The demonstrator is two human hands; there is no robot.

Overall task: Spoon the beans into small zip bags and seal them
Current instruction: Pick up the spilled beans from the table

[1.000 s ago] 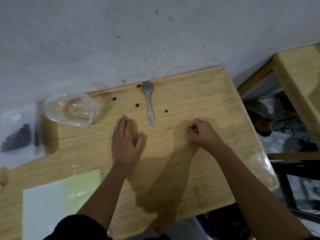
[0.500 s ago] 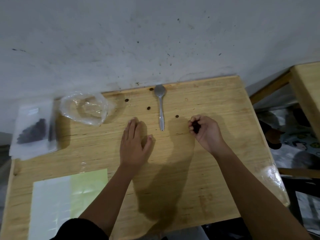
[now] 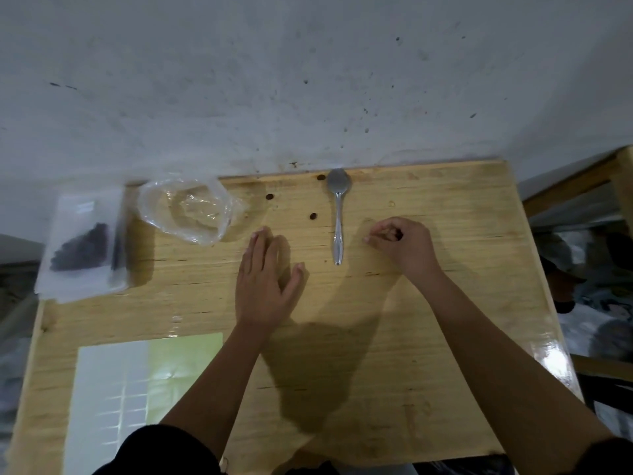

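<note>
Spoon [image 3: 338,217] lies far-near, handle near, just left of right grip [image 3: 402,245]: curled, contents unclear. Left grip [image 3: 265,282] spread flat, farther off.

Left hand [image 3: 265,282] flat, palm down, fingers straight and together, thumb splayed. Right hand [image 3: 400,241] loosely fisted, fingertips curled in toward thumb; contents not visible. Both forearms [image 3: 219,382] bare, extended forward.

Steel spoon [image 3: 338,217] flat (bowl farthest), loose beans [image 3: 312,216] beside
</note>
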